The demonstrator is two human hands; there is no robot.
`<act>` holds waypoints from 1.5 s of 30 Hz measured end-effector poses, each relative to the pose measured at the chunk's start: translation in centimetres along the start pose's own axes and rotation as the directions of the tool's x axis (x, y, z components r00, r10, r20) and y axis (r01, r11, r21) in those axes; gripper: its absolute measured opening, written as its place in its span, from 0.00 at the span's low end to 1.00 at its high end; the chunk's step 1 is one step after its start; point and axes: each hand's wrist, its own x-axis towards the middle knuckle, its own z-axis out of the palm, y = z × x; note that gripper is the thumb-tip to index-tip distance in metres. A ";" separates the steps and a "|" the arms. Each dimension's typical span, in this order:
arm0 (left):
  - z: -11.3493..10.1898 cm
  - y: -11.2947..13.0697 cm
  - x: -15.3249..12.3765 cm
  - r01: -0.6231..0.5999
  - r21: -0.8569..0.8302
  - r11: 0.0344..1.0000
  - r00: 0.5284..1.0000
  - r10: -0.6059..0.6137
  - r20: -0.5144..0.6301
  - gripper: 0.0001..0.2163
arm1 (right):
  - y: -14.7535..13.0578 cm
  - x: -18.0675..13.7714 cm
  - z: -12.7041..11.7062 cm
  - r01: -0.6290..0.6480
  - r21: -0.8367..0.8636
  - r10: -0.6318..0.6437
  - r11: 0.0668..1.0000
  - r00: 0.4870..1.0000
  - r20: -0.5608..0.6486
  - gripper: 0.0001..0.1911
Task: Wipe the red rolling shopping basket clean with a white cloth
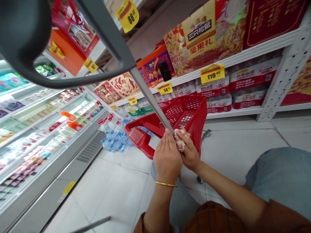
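A crumpled pink-and-white cloth [181,141] is pressed in my right hand [191,157] against the lower part of a slanted metal pole [152,98]. My left hand [168,157], with a gold bangle at the wrist, is closed about the same pole, its fingers close together and the palm side hidden. The pole rises to a dark grey handle [80,83] at the upper left. Right beyond my hands is the red plastic basket [202,119] of a shopping trolley, with perforated walls. A small wheel [199,179] shows below my right hand.
White shelves [267,43] ahead carry gift boxes [201,32] and shrink-wrapped bottle packs [254,72], with yellow price tags [212,74]. Blue-wrapped water bottles [114,140] stand on the tiled floor [107,187]. A refrigerated display case [75,155] runs along the left. Another metal bar [94,223] shows at the bottom.
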 end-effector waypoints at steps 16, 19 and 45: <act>1.0 -1.0 0.1 -0.163 0.116 0.980 0.987 0.164 0.007 0.22 | 3.3 -2.6 -0.6 0.064 -0.184 -0.045 0.981 0.993 0.105 0.34; 1.2 -1.4 0.1 -0.186 0.153 0.971 0.982 0.186 0.013 0.20 | 4.0 -3.1 -0.7 0.052 -0.171 -0.030 0.984 0.991 0.129 0.34; 1.4 -2.4 -0.4 -0.216 0.059 0.975 0.976 0.216 -0.003 0.17 | 3.9 1.9 0.5 -0.139 0.025 0.135 0.990 0.983 0.125 0.17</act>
